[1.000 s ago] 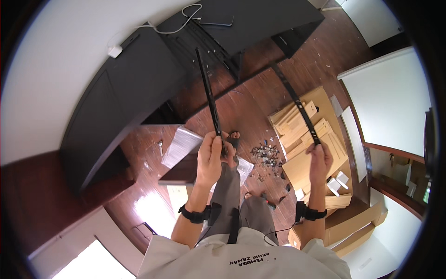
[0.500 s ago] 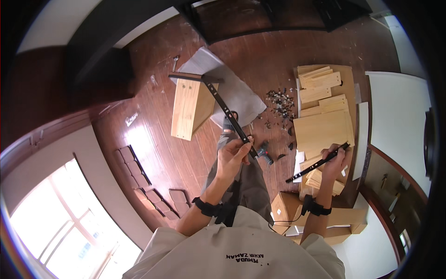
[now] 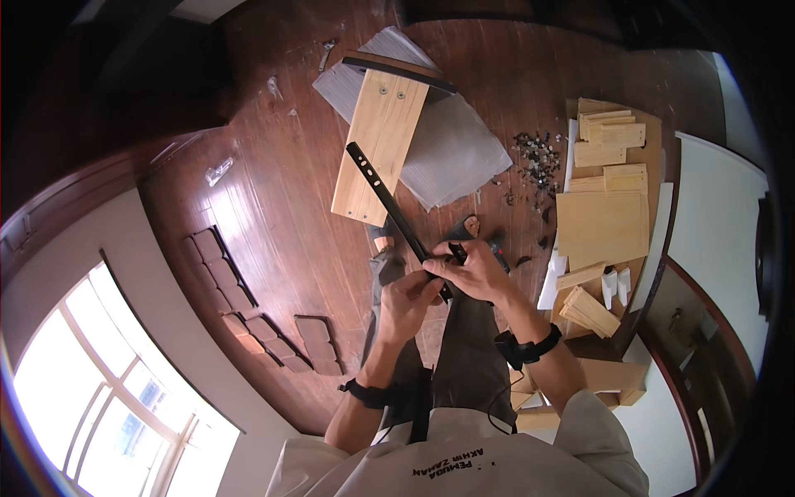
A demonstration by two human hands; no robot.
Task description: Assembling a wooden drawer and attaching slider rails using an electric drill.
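Reddish-brown plank flooring (image 3: 286,178) runs across the room, glossy enough to carry a pale patch of glare on the left, where daylight pours through a white-framed, multi-pane window (image 3: 108,381) set in a plain light wall (image 3: 178,311). Black furniture (image 3: 654,26) shows partly along the top edge, and the upper left corner sinks into deep shadow. On the right stands a flat white panel (image 3: 716,224), with a reddish-brown wooden frame (image 3: 715,308) around a dim opening just below it.
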